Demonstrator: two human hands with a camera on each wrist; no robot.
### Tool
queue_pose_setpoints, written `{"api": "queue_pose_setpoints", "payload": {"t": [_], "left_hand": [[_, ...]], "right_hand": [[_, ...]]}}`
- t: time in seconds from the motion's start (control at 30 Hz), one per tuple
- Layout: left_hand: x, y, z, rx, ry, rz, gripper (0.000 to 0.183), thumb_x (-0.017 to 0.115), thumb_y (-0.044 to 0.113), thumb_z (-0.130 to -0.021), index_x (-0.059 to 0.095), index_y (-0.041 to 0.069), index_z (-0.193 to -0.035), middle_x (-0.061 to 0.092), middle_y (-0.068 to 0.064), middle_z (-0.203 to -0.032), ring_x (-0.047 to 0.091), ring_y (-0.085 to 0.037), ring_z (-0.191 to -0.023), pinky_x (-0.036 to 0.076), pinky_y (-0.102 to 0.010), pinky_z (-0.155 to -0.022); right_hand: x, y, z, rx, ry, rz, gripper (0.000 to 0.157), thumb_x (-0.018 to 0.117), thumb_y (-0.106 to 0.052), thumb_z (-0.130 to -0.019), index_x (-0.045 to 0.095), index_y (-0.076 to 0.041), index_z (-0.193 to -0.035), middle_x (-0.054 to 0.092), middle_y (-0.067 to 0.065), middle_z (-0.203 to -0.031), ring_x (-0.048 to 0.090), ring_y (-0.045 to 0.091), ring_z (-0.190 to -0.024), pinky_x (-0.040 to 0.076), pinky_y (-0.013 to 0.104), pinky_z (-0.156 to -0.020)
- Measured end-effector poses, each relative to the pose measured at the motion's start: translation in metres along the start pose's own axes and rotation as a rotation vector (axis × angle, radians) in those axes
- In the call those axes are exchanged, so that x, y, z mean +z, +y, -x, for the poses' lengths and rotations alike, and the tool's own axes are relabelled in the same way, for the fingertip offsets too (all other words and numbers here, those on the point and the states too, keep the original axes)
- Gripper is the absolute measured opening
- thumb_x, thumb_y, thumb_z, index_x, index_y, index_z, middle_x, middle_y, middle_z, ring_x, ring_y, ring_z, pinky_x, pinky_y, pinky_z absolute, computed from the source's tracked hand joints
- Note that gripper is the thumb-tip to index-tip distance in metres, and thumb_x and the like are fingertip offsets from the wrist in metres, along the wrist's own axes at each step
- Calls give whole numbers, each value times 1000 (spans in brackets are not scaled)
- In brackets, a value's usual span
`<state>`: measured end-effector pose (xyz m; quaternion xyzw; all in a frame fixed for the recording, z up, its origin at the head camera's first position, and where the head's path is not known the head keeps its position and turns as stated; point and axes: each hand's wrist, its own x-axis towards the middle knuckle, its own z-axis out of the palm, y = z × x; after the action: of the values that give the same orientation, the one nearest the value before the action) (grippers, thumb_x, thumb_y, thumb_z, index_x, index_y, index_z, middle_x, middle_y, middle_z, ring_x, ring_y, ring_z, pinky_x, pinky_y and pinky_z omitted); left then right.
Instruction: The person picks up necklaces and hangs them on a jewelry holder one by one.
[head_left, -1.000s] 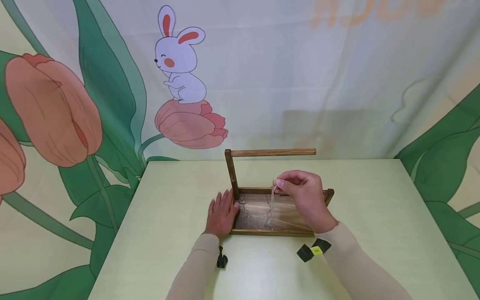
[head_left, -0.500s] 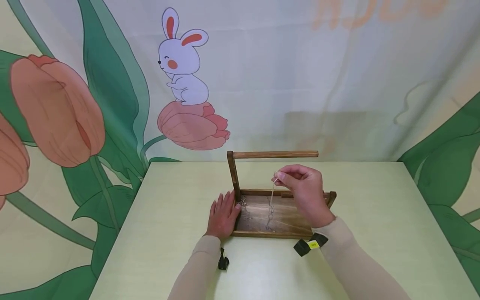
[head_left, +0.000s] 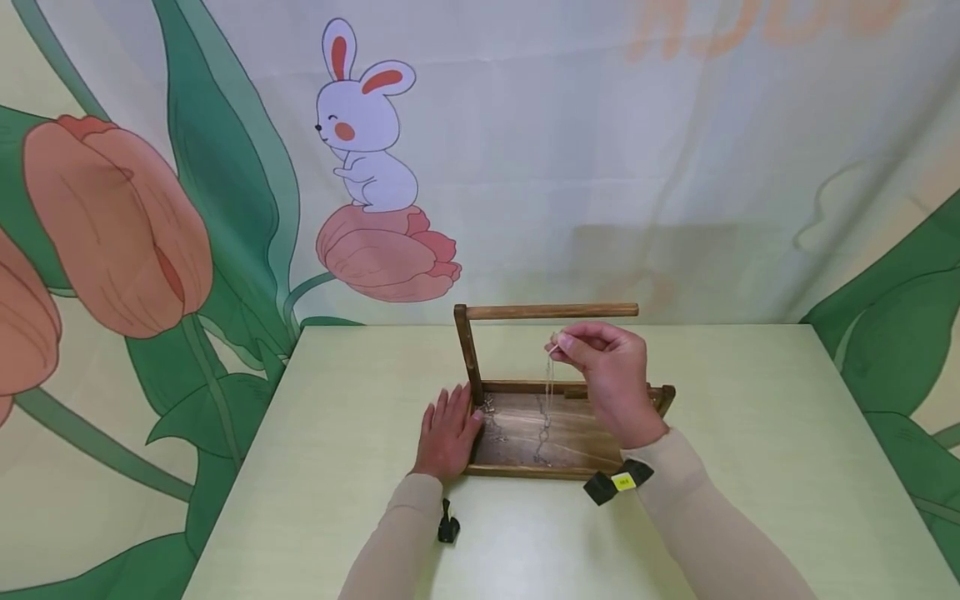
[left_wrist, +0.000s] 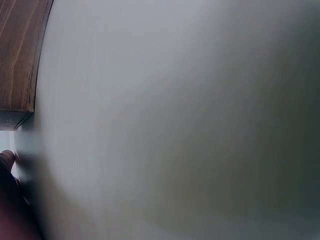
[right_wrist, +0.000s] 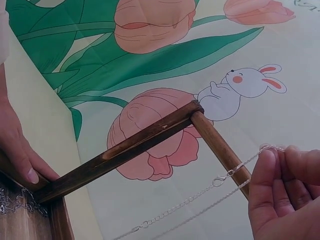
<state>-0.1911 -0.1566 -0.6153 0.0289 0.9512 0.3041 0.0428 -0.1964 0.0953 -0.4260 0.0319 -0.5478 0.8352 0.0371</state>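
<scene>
Pinching the chain point(head_left: 549, 392) near its clasp, right hand point(head_left: 611, 375) dangles it over the tray point(head_left: 577, 442), left hand point(head_left: 448, 429) flat on the counter point(head_left: 750, 433); looks light, limp, tangle-prone.

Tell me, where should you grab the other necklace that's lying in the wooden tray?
Probably at one end of the necklace, pinched between thumb and fingertip from straight above. It lies flat and thin on the tray floor near the upright post, so nothing can slide under it. The left hand rests flat beside that end, while the right hand already pinches a chain the same way.
</scene>
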Motion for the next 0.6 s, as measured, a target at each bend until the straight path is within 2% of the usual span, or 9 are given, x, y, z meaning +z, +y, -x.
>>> {"api": "queue_pose_setpoints", "payload": {"t": [0.07,0.17,0.3,0.4,0.53,0.6], "left_hand": [[0,0,0,0,3,0,64,32,50,-112,20,23,-168,22,-5,-176,10,-31,-166,3,-53,-135],[0,0,1,5,7,1,64,33,49,-112,20,22,-168,23,-6,-176,10,-32,-165,3,-54,-135],[-1,0,1,0,7,-11,64,33,49,-112,19,22,-169,22,-5,-176,10,-31,-166,3,-53,-135],[-1,0,1,-5,5,-14,64,32,49,-112,19,22,-169,21,-4,-176,9,-31,-166,2,-53,-135],[-1,1,2,-8,5,-12,64,33,49,-112,19,22,-169,21,-4,-176,9,-31,-166,2,-54,-135],[-1,1,2,-8,3,-9,64,33,49,-112,19,22,-169,21,-4,-176,9,-31,-166,2,-54,-135]], "right_hand": [[0,0,-1,1,8,-9,4,74,6,-92,75,5,-95,81,4,-85,79,16,-77,66,32,-80],[0,0,-2,-5,20,-25,9,74,7,-91,73,12,-98,80,4,-84,79,16,-76,66,32,-80],[-1,-1,-4,-10,24,-35,4,72,7,-92,75,5,-93,80,4,-84,79,15,-75,66,31,-81],[-3,-2,-5,-15,32,-19,9,72,5,-93,77,-1,-91,80,3,-84,79,15,-76,66,30,-81],[-6,-4,-5,-22,42,-8,3,73,4,-93,75,4,-95,81,3,-85,80,15,-77,66,31,-82],[-8,-4,-5,-28,44,-7,8,73,4,-93,73,9,-98,81,3,-85,80,15,-77,66,31,-82]]}}
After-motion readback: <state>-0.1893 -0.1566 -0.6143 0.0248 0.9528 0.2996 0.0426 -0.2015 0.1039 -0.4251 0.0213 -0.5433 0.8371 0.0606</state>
